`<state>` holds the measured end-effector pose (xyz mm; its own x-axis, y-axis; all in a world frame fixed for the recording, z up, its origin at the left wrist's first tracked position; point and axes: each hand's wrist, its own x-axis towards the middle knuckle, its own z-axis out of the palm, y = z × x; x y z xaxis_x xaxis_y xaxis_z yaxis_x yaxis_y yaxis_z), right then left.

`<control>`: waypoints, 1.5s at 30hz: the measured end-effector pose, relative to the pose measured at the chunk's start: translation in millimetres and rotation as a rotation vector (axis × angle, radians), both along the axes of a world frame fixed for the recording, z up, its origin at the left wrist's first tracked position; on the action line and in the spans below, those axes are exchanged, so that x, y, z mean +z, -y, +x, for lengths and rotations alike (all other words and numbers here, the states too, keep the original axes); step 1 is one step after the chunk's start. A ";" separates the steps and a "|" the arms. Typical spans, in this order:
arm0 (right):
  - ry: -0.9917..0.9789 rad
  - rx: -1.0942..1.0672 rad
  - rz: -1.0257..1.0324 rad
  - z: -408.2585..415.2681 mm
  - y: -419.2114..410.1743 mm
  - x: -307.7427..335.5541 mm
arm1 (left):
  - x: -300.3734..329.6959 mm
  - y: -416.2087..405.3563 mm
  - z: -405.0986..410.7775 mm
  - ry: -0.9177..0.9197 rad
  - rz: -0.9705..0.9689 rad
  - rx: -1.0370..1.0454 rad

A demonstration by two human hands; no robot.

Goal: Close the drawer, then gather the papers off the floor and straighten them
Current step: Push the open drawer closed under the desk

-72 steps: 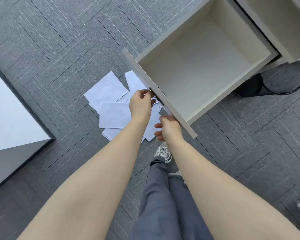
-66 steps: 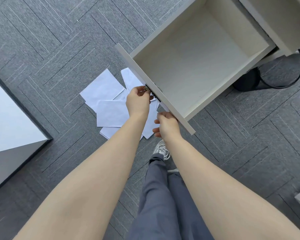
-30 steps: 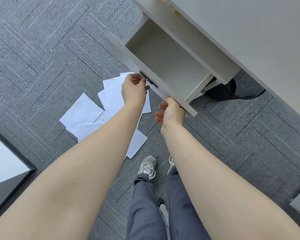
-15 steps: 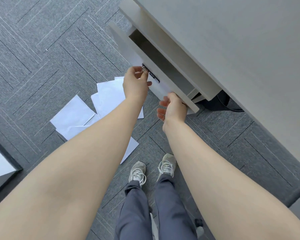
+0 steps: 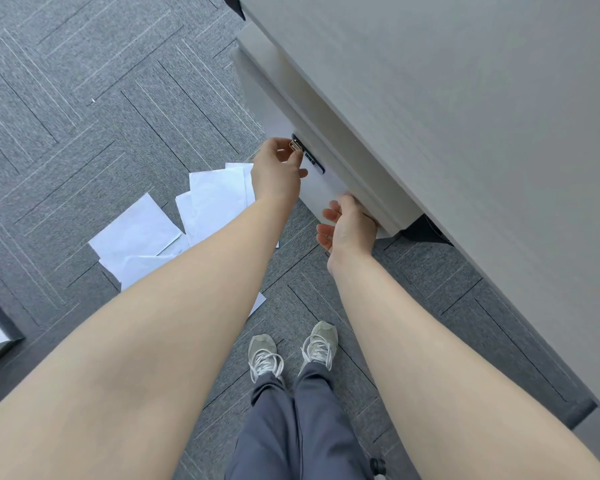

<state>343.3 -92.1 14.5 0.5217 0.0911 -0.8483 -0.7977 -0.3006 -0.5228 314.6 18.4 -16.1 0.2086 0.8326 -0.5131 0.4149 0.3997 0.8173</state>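
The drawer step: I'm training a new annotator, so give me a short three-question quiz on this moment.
1. True or false: the drawer is pushed in under the desk, with no interior showing.
2. What does the left hand pinch at the drawer front? A) a sheet of paper B) a small metal key C) a cable
3. Fill in: the papers lie scattered on the ____.

Key: 1 true. 2 B. 3 carpet; neither hand touches them, and the right hand rests at the drawer's lower front edge, fingers relaxed.
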 end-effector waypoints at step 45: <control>0.128 0.157 0.042 11.2 -5.9 -12.0 | -7.7 -22.1 1.2 -0.759 0.773 -0.842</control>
<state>354.5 -86.2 2.5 0.6017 0.2139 -0.7695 -0.6689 -0.3916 -0.6318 315.8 40.5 -23.7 0.6679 0.7186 -0.1939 0.7442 -0.6431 0.1802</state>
